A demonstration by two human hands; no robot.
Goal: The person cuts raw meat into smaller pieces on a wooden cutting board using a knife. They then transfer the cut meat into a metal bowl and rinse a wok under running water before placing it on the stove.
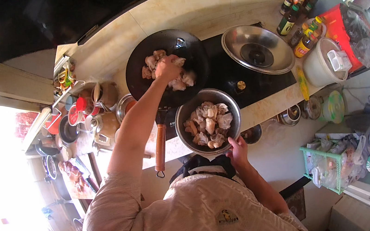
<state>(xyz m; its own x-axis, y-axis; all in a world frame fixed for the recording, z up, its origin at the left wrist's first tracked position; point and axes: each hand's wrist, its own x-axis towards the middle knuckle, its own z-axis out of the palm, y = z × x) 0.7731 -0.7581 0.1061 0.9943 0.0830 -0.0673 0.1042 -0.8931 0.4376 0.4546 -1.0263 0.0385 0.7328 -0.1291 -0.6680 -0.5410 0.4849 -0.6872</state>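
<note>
My left hand (168, 67) reaches down into a black wok (139, 86), its fingers among pale raw meat pieces (177, 83). Its fingertips are partly hidden, so whether it grips a piece is unclear. With my right hand (238, 150) I hold the lower right rim of a metal bowl (180, 130). More chunks of raw meat (210, 125) lie in the bowl, which is close in front of my body and just below the wok. The wok's wooden handle (160, 146) points towards me, left of the bowl.
A large metal lid (231, 51) lies upside down on the black cooktop (218, 72). Sauce bottles (286, 23) and a white bucket (320, 66) stand at right. On the left, a knife (90, 178) lies by meat on a cutting board (75, 189). A green basket (319, 153) holds plastic bags.
</note>
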